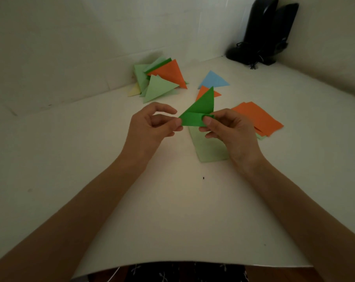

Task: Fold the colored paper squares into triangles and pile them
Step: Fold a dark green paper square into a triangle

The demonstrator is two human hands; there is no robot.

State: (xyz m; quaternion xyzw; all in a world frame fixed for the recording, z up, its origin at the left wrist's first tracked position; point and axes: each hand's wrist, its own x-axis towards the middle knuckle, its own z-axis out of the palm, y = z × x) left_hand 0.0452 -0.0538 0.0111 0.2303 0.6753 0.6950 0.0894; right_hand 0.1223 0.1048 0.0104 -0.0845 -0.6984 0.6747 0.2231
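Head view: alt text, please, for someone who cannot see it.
The left hand and right hand pinch opposite ends of a partly folded dark green paper above a white table. Farther back lie a pile of folded triangles and a blue triangle; orange squares lie at right.

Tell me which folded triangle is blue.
The light blue triangle, lying apart, right of the mixed pile; every other triangle is green, orange or yellow.
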